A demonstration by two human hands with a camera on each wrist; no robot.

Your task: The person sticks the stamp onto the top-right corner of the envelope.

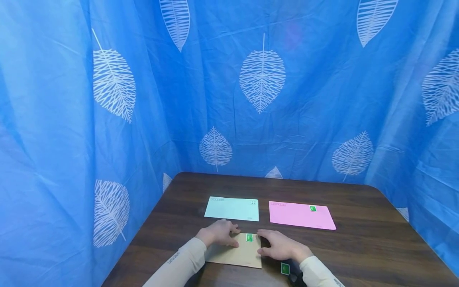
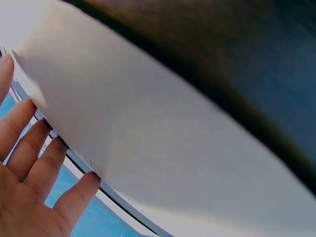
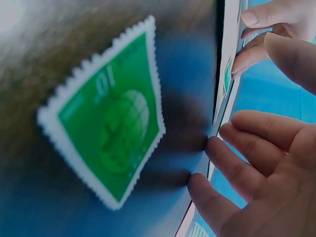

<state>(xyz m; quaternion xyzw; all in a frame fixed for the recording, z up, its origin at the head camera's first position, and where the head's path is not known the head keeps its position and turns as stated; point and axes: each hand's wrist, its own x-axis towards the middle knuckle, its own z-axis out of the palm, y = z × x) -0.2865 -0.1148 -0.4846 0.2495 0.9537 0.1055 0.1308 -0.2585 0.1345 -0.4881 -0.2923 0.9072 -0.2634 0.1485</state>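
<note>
A flat rectangular beige paper envelope, smooth and matte, lies on the near part of the dark brown, wood-grained table, between the hands. Near its far right corner sits a small green rectangular paper stamp with a white border. The left hand rests on the envelope's far left part, its grip apart, the fingers spread along the far edge. The right hand is at the right edge, its grip also apart, fingers loosely extended; whether they touch the paper I cannot tell. Near the right wrist lies a loose green stamp with a toothed white edge, printed with a pale round motif.

Counted, there are three envelopes: the beige one, a pale mint rectangular paper envelope and a pink rectangular paper envelope. Stamps also number three, one being a green white-bordered stamp on the pink paper.
</note>
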